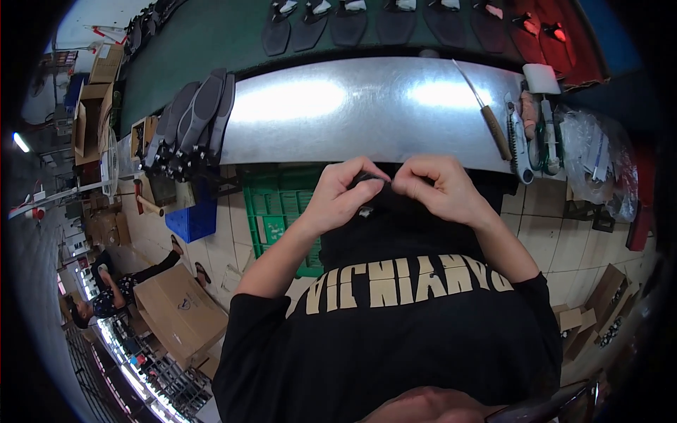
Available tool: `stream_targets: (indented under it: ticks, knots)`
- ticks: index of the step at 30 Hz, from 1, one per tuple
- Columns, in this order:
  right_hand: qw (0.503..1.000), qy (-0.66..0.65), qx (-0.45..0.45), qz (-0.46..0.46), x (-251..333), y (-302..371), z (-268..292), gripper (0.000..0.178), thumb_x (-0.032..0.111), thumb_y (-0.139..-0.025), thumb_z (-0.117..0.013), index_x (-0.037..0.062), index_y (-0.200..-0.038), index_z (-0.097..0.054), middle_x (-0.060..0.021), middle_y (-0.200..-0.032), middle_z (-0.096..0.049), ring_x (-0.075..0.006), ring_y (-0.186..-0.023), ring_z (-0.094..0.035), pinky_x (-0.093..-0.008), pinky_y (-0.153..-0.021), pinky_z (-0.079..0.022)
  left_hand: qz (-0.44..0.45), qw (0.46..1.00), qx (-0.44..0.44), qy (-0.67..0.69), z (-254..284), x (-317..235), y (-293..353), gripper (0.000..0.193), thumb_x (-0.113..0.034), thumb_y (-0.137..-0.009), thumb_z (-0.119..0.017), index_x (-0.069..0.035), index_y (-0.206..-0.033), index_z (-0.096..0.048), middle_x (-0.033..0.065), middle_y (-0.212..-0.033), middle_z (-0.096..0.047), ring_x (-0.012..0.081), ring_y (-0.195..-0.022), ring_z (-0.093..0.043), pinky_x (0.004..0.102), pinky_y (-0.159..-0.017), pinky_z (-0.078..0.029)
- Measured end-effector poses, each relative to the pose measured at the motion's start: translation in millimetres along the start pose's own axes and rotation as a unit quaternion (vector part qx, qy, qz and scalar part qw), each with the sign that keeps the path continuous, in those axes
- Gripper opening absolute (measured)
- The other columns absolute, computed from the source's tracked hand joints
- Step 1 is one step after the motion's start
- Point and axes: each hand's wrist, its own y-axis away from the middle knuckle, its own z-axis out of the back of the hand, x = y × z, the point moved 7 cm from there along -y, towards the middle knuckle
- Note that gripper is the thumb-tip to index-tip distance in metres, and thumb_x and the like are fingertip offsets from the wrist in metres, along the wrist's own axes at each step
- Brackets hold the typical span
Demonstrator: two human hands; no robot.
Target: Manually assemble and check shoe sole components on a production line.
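Wearing a dark patterned top, a co-worker appears at eight o'clock, beside a large cardboard box. Along the floor toward nine o'clock are a blue bin and, closer in, a green plastic crate, partly covered by the wearer's left forearm. Dark sandals lie heaped at ten o'clock, against the left end of a shiny metal worktop that spans twelve o'clock. At the dial's center, just off the worktop's near edge, the left hand grips a small dark piece between thumb and fingers. Beyond the worktop, more sandals stand in a row at twelve o'clock. The right hand is curled, its fingertips drawn together by the piece; whether they grip it cannot be told. At two o'clock, a wooden-handled tool rests on the worktop, with assorted hand tools just beyond its right side. Farther right, a clear plastic bag sits near three o'clock, and open cartons at four.
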Motion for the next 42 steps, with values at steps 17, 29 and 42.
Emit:
stream_targets:
  ticks: [17, 29, 42]
  knots:
    - [0.993, -0.033, -0.11, -0.021, -12.0, -0.5, -5.0, 0.041, 0.0, -0.093, -0.05, 0.0079, -0.133, -0.053, -0.0051, -0.084, -0.062, -0.009, -0.067, -0.054, -0.023, -0.062, -0.044, 0.132, 0.725, -0.179, 0.651, 19.7, 97.7, -0.4, 0.027, -0.027, -0.1, -0.052, -0.007, -0.119, -0.057, 0.0107, -0.119, -0.064, 0.0199, -0.101, -0.066, 0.021, -0.063, -0.056]
    - [0.968, -0.231, -0.047, -0.088, -41.8, -3.5, -47.5, 0.035, 0.009, -0.101, -0.047, 0.0013, -0.134, -0.054, -0.0003, -0.073, -0.055, -0.0043, -0.057, -0.046, -0.0178, -0.052, -0.036, 0.192, 0.733, -0.22, 0.614, -10.8, 77.8, -4.2, 0.021, -0.032, -0.093, -0.064, -0.011, -0.092, -0.061, 0.0021, -0.081, -0.067, 0.0131, -0.067, -0.062, 0.0193, -0.04, -0.031]
    - [0.808, -0.551, 0.043, -0.205, -30.0, 4.5, -68.8, 0.04, 0.015, -0.1, -0.049, 0.0013, -0.138, -0.045, -0.0018, -0.069, -0.054, -0.0064, -0.05, -0.046, -0.0196, -0.043, -0.034, -0.119, 0.878, -0.386, 0.258, 39.5, 28.1, 2.1, 0.08, -0.059, -0.102, -0.026, 0.001, -0.063, -0.062, 0.0063, -0.064, -0.058, 0.0134, -0.059, -0.056, 0.025, -0.062, -0.045]
